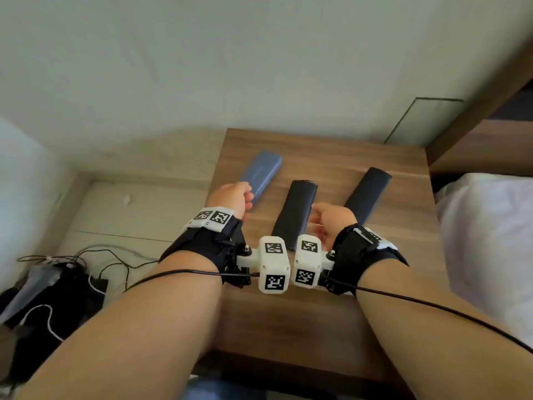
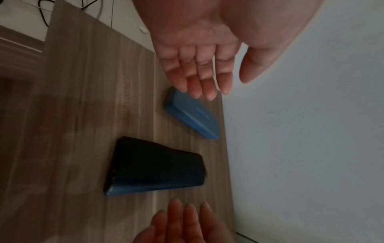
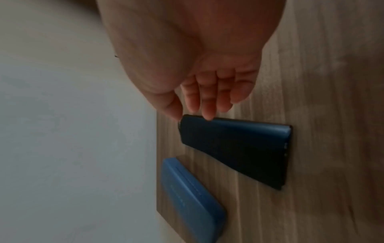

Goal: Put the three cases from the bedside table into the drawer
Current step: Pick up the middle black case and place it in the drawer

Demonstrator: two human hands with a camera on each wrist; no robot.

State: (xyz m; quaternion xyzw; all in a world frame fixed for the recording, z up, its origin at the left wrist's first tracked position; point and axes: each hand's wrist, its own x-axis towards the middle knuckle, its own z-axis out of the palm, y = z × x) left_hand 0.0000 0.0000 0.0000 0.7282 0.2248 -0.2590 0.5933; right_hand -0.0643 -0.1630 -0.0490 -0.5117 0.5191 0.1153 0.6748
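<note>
Three cases lie side by side on the bedside table (image 1: pixel 331 313), all toward its back edge: a blue case (image 1: pixel 264 174) nearest the back left corner, a dark case (image 1: pixel 294 212) in the middle and another dark case (image 1: pixel 367 194) toward the right edge. The left hand (image 1: pixel 232 199) hangs over the blue case's near end with fingers (image 2: pixel 195 82) loosely straight, holding nothing. The right hand (image 1: pixel 331 223), also relaxed and empty, sits between the two dark cases, fingertips (image 3: pixel 207 113) at the middle one's edge.
</note>
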